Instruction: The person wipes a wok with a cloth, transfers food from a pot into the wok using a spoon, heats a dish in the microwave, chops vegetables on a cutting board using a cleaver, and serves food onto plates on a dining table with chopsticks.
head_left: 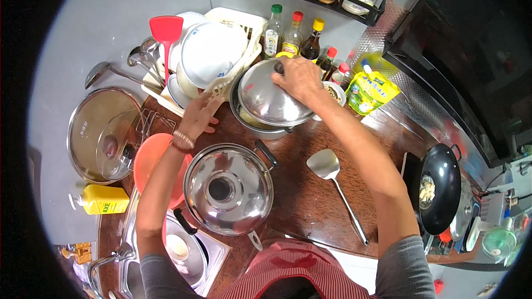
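My right hand (pixel 300 79) grips the dark knob of a domed steel lid (pixel 274 99). The lid sits askew over a steel pot (pixel 266 132), and through the gap on the near left something pale shows inside. My left hand (pixel 198 117), a beaded bracelet at its wrist, is beside the near corner of the cream plastic dish rack (pixel 224 87). Its fingers are apart with nothing seen in them; whether they touch the rack I cannot tell. Closer to me stands a second steel pot with a lid (pixel 228 189) on it. Right of that lies a steel wok spatula (pixel 326 166).
White bowls (pixel 214 54) and a red spatula (pixel 166 31) fill the rack. Several sauce bottles (pixel 311 41) and a yellow seasoning pouch (pixel 371 91) stand behind. A black wok (pixel 440 191) holds food at right. Left are a coral basin (pixel 151 158), soap bottle (pixel 106 199) and sink (pixel 216 253).
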Tool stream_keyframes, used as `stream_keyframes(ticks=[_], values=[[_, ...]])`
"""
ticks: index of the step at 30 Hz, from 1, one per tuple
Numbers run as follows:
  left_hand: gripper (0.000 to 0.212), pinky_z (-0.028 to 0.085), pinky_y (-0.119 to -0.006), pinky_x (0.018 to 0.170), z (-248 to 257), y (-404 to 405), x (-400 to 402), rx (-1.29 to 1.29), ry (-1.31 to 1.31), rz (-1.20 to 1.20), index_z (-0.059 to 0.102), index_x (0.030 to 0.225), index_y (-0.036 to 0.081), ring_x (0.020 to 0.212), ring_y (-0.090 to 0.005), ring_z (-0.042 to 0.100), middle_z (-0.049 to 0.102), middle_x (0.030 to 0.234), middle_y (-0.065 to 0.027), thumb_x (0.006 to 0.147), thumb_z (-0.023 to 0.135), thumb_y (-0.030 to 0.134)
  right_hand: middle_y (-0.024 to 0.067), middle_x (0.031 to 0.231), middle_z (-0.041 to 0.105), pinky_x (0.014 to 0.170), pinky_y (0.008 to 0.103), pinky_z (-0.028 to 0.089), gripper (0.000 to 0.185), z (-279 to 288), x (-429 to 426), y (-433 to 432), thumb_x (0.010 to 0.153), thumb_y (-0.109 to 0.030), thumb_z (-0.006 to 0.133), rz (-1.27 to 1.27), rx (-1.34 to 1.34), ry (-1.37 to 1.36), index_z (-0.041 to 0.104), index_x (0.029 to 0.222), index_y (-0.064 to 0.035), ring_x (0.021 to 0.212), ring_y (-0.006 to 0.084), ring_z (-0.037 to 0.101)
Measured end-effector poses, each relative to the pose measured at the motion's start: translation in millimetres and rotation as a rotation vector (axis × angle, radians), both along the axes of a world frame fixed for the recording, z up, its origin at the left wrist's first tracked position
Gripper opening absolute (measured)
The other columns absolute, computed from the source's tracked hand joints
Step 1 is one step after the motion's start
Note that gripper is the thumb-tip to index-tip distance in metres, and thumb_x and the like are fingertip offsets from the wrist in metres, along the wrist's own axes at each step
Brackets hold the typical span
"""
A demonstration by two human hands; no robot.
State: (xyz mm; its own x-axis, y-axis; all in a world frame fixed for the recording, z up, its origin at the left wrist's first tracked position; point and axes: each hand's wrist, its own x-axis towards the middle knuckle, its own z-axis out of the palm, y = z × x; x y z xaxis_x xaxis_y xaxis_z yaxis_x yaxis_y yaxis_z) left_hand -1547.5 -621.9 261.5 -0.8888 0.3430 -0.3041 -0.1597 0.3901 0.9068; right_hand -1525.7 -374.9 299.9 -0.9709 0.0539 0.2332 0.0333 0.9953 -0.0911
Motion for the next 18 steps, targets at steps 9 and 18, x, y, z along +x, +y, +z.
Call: stream_keyframes(ticks=[9,18], values=[[0.034,0.046,-0.019,0.044,26,-58,32,0.166,0.172,0.135,0.049,0.111,0.0,0.061,-0.0125,0.058,0.056,0.099,-0.01,0.084,0.052,0.02,0.0143,0.082,0.06,0.07,0.0353,0.047,0.038,-24,-10,-24,0.075,-0.039,0.057,0.02,-0.041,-0.028,0.058,0.085,-0.0025,0.08,0.0268,0.059],[0.037,0.047,-0.021,0.048,22,-48,34,0.126,0.148,-0.027,0.048,0.113,0.0,0.065,-0.0129,0.059,0.058,0.098,-0.011,0.083,0.051,0.023,0.0161,0.091,0.059,0.074,0.0345,0.046,0.041,-25,-3,-22,0.077,-0.039,0.056,0.028,-0.023,-0.1,0.056,0.093,-0.001,0.088,0.0263,0.058]])
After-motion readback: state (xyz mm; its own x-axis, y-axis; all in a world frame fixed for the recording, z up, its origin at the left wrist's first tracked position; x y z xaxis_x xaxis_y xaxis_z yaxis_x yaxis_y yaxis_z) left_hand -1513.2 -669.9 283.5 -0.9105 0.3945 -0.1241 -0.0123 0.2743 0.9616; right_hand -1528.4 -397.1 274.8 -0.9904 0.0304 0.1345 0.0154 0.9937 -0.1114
